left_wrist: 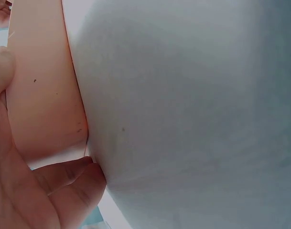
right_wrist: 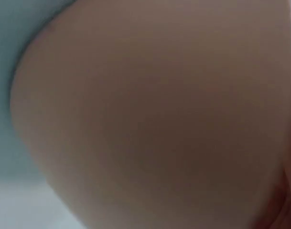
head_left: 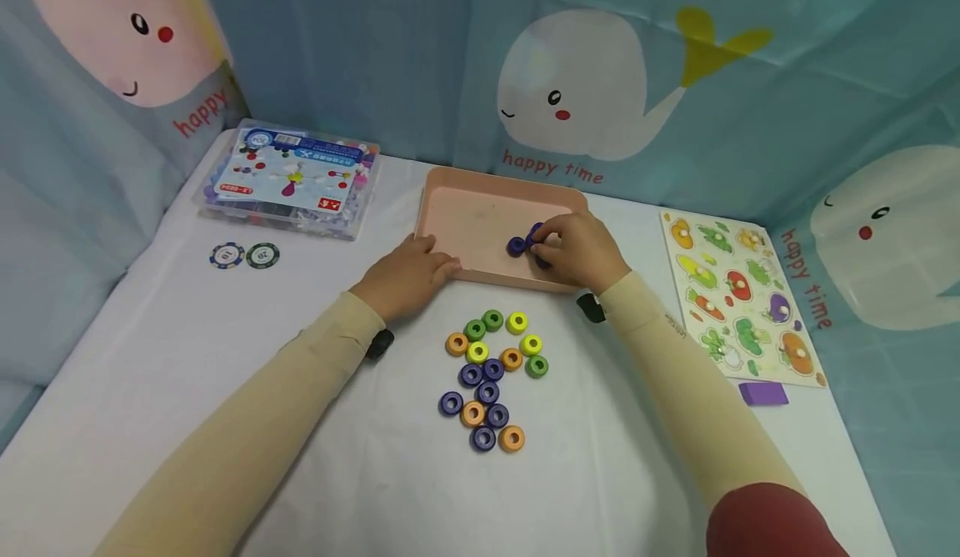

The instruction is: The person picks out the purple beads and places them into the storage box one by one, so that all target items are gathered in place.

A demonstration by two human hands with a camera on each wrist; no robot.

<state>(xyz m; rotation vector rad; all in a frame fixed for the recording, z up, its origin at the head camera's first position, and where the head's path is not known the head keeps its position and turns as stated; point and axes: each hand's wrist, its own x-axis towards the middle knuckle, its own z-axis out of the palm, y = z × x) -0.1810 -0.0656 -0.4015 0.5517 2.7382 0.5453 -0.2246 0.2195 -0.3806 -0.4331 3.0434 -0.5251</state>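
A shallow pink tray lies at the back of the table. My left hand grips its front left corner; the left wrist view shows the thumb on one side of the tray wall and fingertips at the corner. My right hand reaches into the tray's right part, thumb and index finger pinching a dark purple ring bead. Beside them sits another purple ring bead, and one more is partly hidden under the hand. The blurred tray wall fills most of the right wrist view.
Several green, yellow, orange and purple ring beads lie in front of the tray. At the back left are a clear plastic box and two poker chips. A vegetable puzzle board and a purple block lie on the right.
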